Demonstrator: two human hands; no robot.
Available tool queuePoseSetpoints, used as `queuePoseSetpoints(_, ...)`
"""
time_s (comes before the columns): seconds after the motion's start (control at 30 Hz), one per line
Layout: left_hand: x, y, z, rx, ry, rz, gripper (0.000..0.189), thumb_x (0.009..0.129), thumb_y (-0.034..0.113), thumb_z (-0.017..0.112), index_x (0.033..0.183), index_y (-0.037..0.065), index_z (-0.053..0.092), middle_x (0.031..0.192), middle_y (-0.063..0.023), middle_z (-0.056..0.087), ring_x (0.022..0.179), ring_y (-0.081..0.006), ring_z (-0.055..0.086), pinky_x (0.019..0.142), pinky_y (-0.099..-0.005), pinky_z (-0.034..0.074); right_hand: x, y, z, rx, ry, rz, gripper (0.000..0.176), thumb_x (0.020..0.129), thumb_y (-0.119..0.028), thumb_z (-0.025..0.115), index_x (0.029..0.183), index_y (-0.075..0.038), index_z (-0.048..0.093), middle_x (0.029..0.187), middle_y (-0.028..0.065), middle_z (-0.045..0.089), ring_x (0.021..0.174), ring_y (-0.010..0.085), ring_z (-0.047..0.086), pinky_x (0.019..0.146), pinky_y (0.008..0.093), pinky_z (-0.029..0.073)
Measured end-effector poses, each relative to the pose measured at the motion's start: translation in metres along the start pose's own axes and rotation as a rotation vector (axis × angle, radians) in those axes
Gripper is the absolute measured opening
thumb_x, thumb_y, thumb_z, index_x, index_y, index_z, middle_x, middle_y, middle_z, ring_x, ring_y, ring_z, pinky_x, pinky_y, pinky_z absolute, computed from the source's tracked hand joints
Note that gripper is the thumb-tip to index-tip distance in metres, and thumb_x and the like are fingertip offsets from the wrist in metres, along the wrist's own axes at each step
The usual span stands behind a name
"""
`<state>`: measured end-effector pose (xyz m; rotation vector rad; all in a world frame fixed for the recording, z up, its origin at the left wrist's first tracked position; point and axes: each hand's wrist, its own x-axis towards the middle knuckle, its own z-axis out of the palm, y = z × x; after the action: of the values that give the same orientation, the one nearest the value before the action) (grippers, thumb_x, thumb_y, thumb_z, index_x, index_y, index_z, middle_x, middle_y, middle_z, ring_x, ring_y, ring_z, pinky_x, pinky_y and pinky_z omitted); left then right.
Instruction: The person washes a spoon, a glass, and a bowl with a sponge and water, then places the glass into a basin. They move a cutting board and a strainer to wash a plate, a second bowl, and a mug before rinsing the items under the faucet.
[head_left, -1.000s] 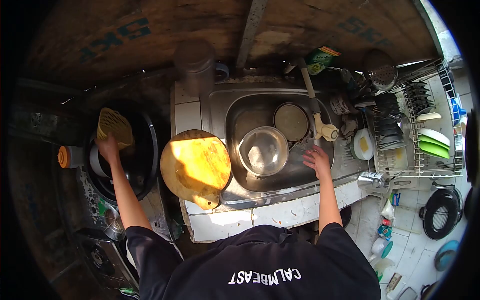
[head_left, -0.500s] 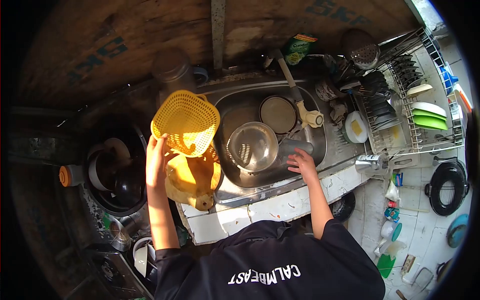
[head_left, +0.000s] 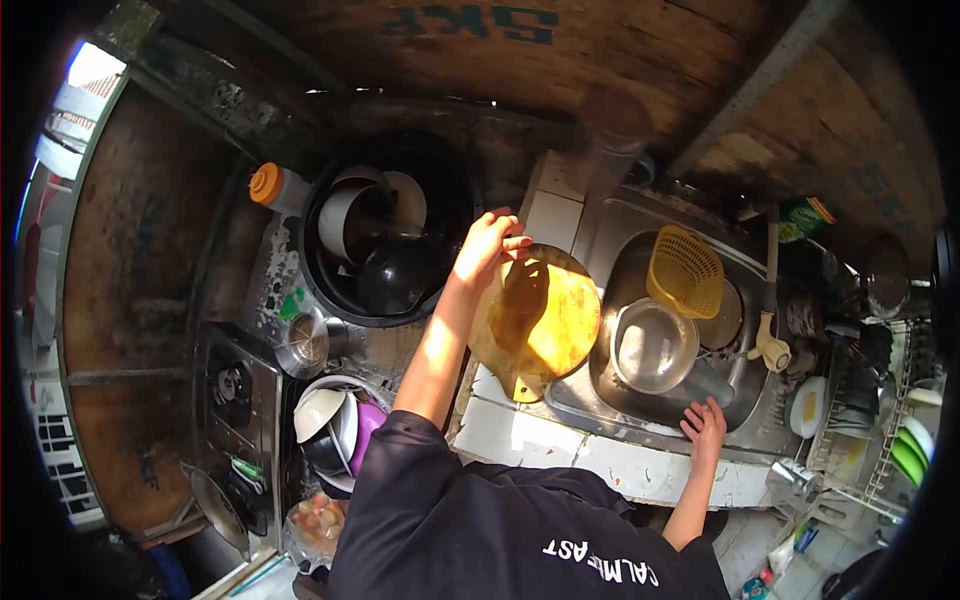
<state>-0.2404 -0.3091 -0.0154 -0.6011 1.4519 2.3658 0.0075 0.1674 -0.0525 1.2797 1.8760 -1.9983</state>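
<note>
My left hand point(head_left: 488, 248) reaches past the far left edge of a round wooden cutting board point(head_left: 565, 310), its fingers loosely bent and apart with nothing in them. The board lies beside the sink, its short handle toward me, half sunlit and half in shadow. My right hand point(head_left: 706, 425) hovers open over the sink's point(head_left: 640, 425) near edge. In the basin sit a metal bowl point(head_left: 655, 345) and, tilted behind it, a yellow plastic basket point(head_left: 688, 270) that partly covers a round pan point(head_left: 722, 315). A greyish cup-like vessel point(head_left: 708, 383) lies close to my right fingertips.
Left of the board stands a large black tub point(head_left: 320, 285) holding pots and bowls. Nearby are an orange-lidded container point(head_left: 275, 187), a metal pot point(head_left: 308, 343), a stove point(head_left: 235, 385) and stacked bowls point(head_left: 345, 425). A faucet point(head_left: 771, 345) and dish rack point(head_left: 900, 400) are at right.
The yellow basket has left my left hand and now rests in the sink. My left hand has moved out past the cutting board. The view has swung left, showing more of the tub and stove.
</note>
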Motion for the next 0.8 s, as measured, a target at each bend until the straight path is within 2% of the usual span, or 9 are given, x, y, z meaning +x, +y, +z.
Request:
queuePoseSetpoints(0.1,-0.018,0.043,-0.055,0.253,0.398,0.268,0.043,0.091,0.016,0.052,0.128,-0.004,0.046,0.106,-0.0145,0.061,0.084,-0.0205,0.065,0.067,-0.0291,0.053,0.016,0.0,0.009,-0.055,-0.024,0.005,0.051,0.094,-0.023,0.053,0.138,-0.003,0.038,0.115,0.0173,0.058,0.1,0.0271,0.061,0.078,0.0413,0.054)
queuePoseSetpoints(0.23,-0.014,0.063,-0.172,0.694,0.89,0.577,0.038,0.082,0.015,0.058,0.116,-0.004,0.057,0.102,-0.0199,0.065,0.091,-0.0308,0.065,0.079,-0.0361,0.051,0.021,-0.016,0.034,-0.158,-0.049,-0.033,0.046,0.095,-0.022,0.051,0.137,-0.007,0.041,0.111,0.0136,0.061,0.095,0.0237,0.063,0.073,0.0382,0.055)
queuePoseSetpoints(0.3,-0.034,0.086,-0.181,0.972,1.103,0.611,0.041,0.078,0.016,0.061,0.115,-0.003,0.058,0.106,-0.0226,0.063,0.096,-0.0375,0.062,0.086,-0.0405,0.049,0.021,-0.02,0.042,-0.155,-0.042,-0.029,0.043,0.095,-0.021,0.051,0.136,-0.008,0.043,0.109,0.0123,0.062,0.093,0.0225,0.064,0.071,0.0367,0.056)
queuePoseSetpoints(0.37,-0.031,0.088,-0.211,1.197,1.154,0.556,0.042,0.078,0.018,0.062,0.114,-0.002,0.058,0.109,-0.0235,0.062,0.099,-0.0392,0.061,0.086,-0.0432,0.049,0.02,-0.024,0.048,-0.194,-0.039,-0.032,0.043,0.096,-0.02,0.05,0.136,-0.007,0.043,0.11,0.0125,0.062,0.092,0.0223,0.064,0.071,0.0368,0.056)
queuePoseSetpoints(0.53,-0.032,0.086,-0.22,1.418,1.022,0.388,0.028,0.077,0.015,0.063,0.102,0.001,0.06,0.106,-0.0199,0.061,0.1,-0.0398,0.059,0.082,-0.0471,0.049,0.017,-0.015,0.047,-0.208,-0.019,-0.031,0.044,0.096,-0.02,0.05,0.136,-0.006,0.042,0.11,0.0135,0.062,0.091,0.0212,0.064,0.069,0.0356,0.056)
queuePoseSetpoints(0.63,-0.028,0.081,-0.215,1.444,0.983,0.425,0.02,0.077,0.008,0.061,0.097,0.004,0.059,0.103,-0.0172,0.059,0.098,-0.0391,0.058,0.079,-0.0468,0.05,0.015,-0.011,0.043,-0.226,-0.005,-0.015,0.045,0.095,-0.02,0.049,0.137,-0.004,0.041,0.112,0.0149,0.061,0.091,0.0206,0.064,0.069,0.035,0.056)
queuePoseSetpoints(0.7,-0.025,0.077,-0.199,1.579,1.085,0.682,0.019,0.077,0.003,0.058,0.096,0.005,0.06,0.103,-0.0167,0.058,0.097,-0.0382,0.059,0.079,-0.0449,0.051,0.015,-0.012,0.044,-0.224,0.002,-0.013,0.045,0.095,-0.02,0.049,0.137,-0.004,0.041,0.113,0.0159,0.061,0.091,0.021,0.064,0.069,0.0352,0.056)
queuePoseSetpoints(0.73,-0.022,0.077,-0.191,1.576,1.079,0.687,0.019,0.077,0.003,0.058,0.096,0.005,0.06,0.103,-0.0167,0.058,0.097,-0.0382,0.059,0.079,-0.0449,0.051,0.014,-0.011,0.043,-0.227,0.003,-0.011,0.045,0.095,-0.019,0.049,0.137,-0.004,0.04,0.114,0.0163,0.061,0.091,0.0214,0.064,0.069,0.0354,0.056)
queuePoseSetpoints(0.8,-0.014,0.076,-0.178,1.652,0.642,0.812,0.023,0.077,0.001,0.057,0.1,0.003,0.059,0.103,-0.0183,0.057,0.097,-0.0388,0.059,0.08,-0.0444,0.052,0.013,-0.012,0.039,-0.226,0.013,-0.011,0.045,0.095,-0.019,0.048,0.137,-0.004,0.04,0.114,0.0167,0.061,0.091,0.0218,0.064,0.069,0.0356,0.057)
